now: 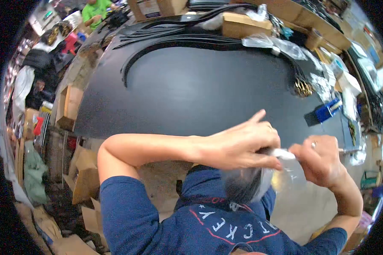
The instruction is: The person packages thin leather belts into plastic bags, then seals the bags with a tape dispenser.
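**Two Hands Close on Bunched Plastic at the Counter's Near Edge**

A person in a navy short-sleeved shirt with white lettering [225, 225] works a clear plastic bag with dark contents [247, 185], held in front of the body at the near side of a broad, smooth black counter [191, 93]. The left hand [247, 146] pinches white bunched plastic between thumb and curled fingers, one finger jutting toward the far side. The right hand [321, 161], a ring on one finger, is curled into a fist at the right end of the same bunch; exactly what its fingertips grip is hidden. Blur hides the bag's contents.

Working the gathered plastic well would seem to call for a firm left pinch close above the contents, with the right hand pulling evenly so the thin film neither slips nor tears. The bag's weight is best kept low and steady. Far right on the counter lie gold-coloured metal ends on black straps [303, 88] and a blue block-shaped holder [327, 111], both well apart from the hands.
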### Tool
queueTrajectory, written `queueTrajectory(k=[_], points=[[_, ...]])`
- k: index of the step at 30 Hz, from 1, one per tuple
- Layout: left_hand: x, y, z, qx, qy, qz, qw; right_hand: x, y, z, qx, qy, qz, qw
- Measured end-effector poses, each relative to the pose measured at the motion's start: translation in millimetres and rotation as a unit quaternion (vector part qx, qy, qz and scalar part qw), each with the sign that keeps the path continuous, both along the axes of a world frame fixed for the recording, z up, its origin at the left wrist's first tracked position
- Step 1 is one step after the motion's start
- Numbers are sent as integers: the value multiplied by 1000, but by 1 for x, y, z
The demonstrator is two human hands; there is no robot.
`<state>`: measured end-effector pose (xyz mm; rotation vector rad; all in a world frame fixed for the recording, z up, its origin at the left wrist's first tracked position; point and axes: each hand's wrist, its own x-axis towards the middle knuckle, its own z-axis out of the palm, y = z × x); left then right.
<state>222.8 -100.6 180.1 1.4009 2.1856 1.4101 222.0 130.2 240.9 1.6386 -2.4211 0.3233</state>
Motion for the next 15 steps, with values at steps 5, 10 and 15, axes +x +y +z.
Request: queueTrajectory(k=[5, 10, 15], points=[[-27, 4, 14, 32, 181, 135, 974, -4, 8, 12, -36, -398, -194, 896], [-65, 3, 17, -89, 248, 177, 948, -24, 50, -4, -133, -612, -220, 748], [-99, 9, 19, -19, 358, 210, 910, -26, 78, -23, -256, -658, -223, 672]])
